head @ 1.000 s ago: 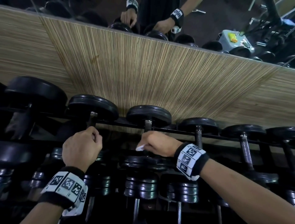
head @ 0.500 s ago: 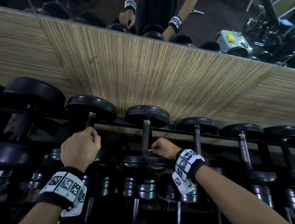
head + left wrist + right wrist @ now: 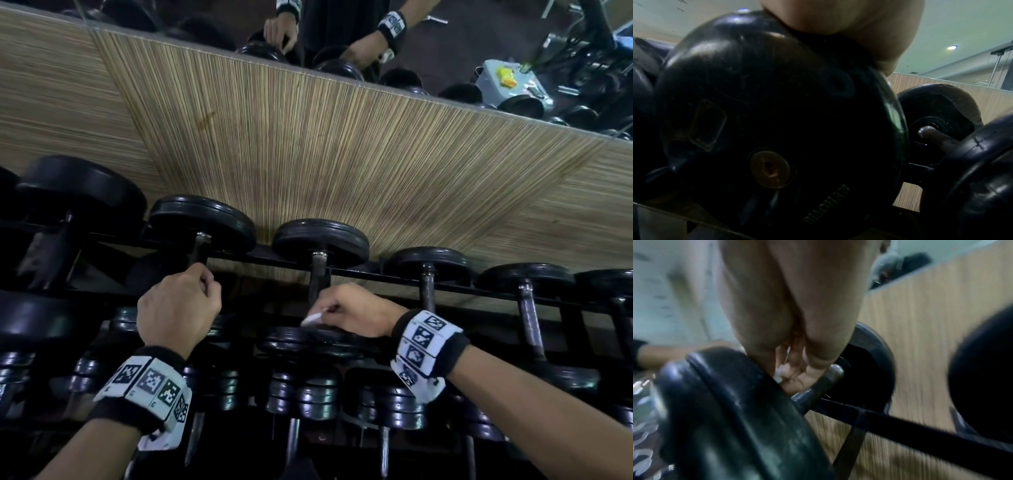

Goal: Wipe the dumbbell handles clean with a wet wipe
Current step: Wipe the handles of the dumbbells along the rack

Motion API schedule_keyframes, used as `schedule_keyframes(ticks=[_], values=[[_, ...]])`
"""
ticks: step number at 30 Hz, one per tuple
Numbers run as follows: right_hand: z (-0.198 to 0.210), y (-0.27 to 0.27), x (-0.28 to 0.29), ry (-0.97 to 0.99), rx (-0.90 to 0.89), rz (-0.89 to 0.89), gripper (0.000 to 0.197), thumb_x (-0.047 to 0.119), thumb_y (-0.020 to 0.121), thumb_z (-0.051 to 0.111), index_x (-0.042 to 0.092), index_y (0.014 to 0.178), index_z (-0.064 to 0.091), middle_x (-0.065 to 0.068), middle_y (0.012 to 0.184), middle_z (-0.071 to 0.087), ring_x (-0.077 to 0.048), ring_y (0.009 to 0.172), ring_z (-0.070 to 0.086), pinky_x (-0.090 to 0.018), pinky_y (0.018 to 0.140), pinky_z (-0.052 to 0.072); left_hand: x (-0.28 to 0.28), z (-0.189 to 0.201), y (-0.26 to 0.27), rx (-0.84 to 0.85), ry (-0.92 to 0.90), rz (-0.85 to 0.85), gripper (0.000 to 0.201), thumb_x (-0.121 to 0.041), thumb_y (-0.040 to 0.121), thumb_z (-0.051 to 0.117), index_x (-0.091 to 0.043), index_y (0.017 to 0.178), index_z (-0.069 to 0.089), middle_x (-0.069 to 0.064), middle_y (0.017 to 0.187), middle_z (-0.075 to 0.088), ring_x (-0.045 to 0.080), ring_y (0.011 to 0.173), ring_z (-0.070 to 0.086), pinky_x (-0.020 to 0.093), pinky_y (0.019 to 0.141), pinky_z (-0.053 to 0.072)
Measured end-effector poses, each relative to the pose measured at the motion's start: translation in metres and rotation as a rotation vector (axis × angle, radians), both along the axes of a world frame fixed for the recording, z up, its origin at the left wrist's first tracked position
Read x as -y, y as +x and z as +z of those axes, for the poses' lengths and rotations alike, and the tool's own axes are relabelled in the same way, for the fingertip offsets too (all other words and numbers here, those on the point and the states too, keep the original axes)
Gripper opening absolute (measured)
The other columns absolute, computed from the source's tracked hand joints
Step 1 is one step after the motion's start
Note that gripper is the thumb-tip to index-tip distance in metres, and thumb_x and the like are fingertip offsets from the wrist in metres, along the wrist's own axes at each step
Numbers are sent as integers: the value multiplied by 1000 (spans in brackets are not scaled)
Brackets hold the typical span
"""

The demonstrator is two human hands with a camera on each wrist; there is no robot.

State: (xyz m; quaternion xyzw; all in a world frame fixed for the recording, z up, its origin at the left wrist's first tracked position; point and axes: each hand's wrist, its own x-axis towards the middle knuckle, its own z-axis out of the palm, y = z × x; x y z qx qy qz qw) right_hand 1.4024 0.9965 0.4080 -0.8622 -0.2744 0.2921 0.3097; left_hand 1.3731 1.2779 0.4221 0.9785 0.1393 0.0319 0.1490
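Dumbbell handle (image 3: 314,274) in the middle of the rack (image 3: 376,275) runs from 6 to 12 o'clock, away from the person. The right hand (image 3: 356,313) curls around its near end, pinching a white wet wipe (image 3: 311,319), so the stroke should go toward 12 o'clock. The left hand (image 3: 178,308) is at 9 o'clock from it, closed in a fist on the next handle (image 3: 200,248).

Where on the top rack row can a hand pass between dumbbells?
Free: the gaps either side of the bare handles and right of the right hand, bordered by the black end plates and the rear rail. Crowded: the left hand grips one handle, the right hand holds the wet wipe on the next; lower rows pack plates tightly.
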Motion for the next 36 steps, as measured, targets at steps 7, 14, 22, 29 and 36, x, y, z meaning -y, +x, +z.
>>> schedule_keyframes(ticks=[7, 14, 22, 29, 36], values=[[-1, 7, -8, -88, 109, 170, 22, 7, 96, 62, 14, 110, 77, -3, 101, 70, -16, 94, 66, -23, 87, 49, -1, -2, -2, 19, -1, -19, 15, -32, 93, 57, -23, 88, 68, -7, 57, 52, 21, 56, 49, 32, 57, 35], [-15, -4, 21, -126, -66, -114, 15, 21, 97, 65, 21, 102, 79, 14, 97, 75, 10, 81, 64, -4, 75, 44, 0, -2, -1, 19, 13, -37, 15, -31, 93, 57, -23, 89, 68, -8, 57, 49, 19, 56, 46, 31, 57, 33], [-60, 10, -1, -252, -116, -278, 16, 10, 93, 65, -1, 98, 75, -8, 91, 74, -16, 84, 64, -23, 81, 51, -2, -5, -1, 14, -4, -66, 15, -34, 94, 55, -26, 93, 68, -7, 64, 62, 20, 59, 55, 32, 60, 37], [-25, -6, 20, -30, -237, -347, 11, 28, 93, 71, 21, 90, 79, -2, 92, 78, -4, 80, 65, -26, 85, 52, -4, -1, -1, 4, -26, -112, 13, -32, 95, 56, -28, 95, 68, -10, 70, 65, 13, 58, 45, 29, 55, 29], [0, -8, -8, -31, -10, -153, 15, 22, 95, 68, 25, 104, 79, 23, 88, 66, 10, 86, 61, -5, 81, 42, -5, 0, -2, -6, -30, -141, 14, -32, 95, 56, -29, 95, 69, -14, 69, 60, 10, 57, 40, 28, 54, 25]])
